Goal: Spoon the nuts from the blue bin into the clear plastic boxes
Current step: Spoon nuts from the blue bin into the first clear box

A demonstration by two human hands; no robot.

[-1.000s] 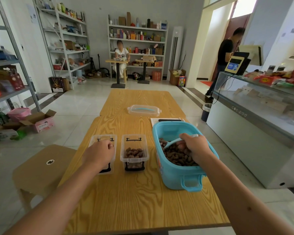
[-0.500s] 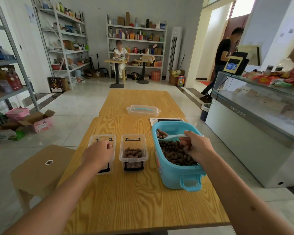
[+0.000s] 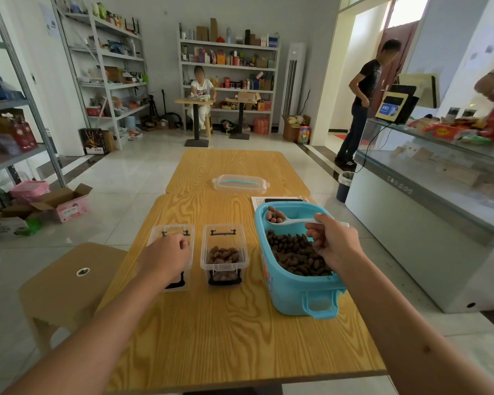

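Head view, right hand (image 3: pixel 332 243): fingers curled round the handle of the white spoon (image 3: pixel 285 220), holding it above the far end of the blue bin (image 3: pixel 294 295).
Head view, spoon load: a few nuts in the bowl, which points left; bowl level with the bin's far rim.
Head view, blue bin: right side of the table (image 3: pixel 217 332), near half covered with dark nuts (image 3: pixel 294 255); handle faces the near edge.
Head view, left hand (image 3: pixel 166 256): rests on the left clear box (image 3: pixel 170 238), fingers curled over its near part; it covers much of the box, so whether that box holds any nuts cannot be told.
Head view, middle clear box (image 3: pixel 224 253): just right of the left one, apart from the bin, partly filled with nuts.
Head view, clear lid (image 3: pixel 239 183): far on the table, well apart from the boxes.
Head view, paper and dark flat item (image 3: pixel 280 199): just beyond the bin.
Risk, spill: the spoon is heaped and must cross the bin rim and the gap to a box; a tilt or a knock on the rim would likely drop nuts onto the table.
Risk, box shift: the boxes look light; a spoon striking the unheld middle one could push it.
Risk, overfill: cannot judge for the covered box.
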